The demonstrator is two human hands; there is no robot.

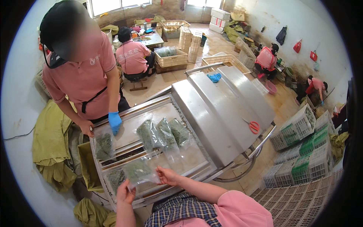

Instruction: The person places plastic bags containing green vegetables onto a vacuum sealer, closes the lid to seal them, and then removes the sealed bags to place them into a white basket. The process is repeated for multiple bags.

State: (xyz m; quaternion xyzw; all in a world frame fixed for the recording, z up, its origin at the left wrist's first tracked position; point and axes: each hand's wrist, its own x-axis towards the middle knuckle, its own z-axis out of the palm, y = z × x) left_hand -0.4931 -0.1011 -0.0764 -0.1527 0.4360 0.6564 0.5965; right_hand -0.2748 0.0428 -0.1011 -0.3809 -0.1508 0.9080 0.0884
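Note:
Between my hands is a clear plastic bag of green herb [140, 170], held over the near part of a steel machine bed [196, 159]. My left hand [126, 192] pinches its lower left corner, and my right hand [165, 174] grips its right end. Another filled bag [115, 176] lies just left of it, and several filled bags [166, 134] lie side by side farther back. Across the bed a co-worker in pink [81, 83] has a blue-gloved hand [114, 123] near a filled bag [104, 146] and a bare hand at the bed's left edge.
A raised steel lid [213, 113] on the right carries red scissors [252, 125] and a blue glove [214, 77]. Stacked white crates [297, 125] stand right, green sacks [51, 140] left. Three other workers [134, 56] crouch or sit farther back among baskets.

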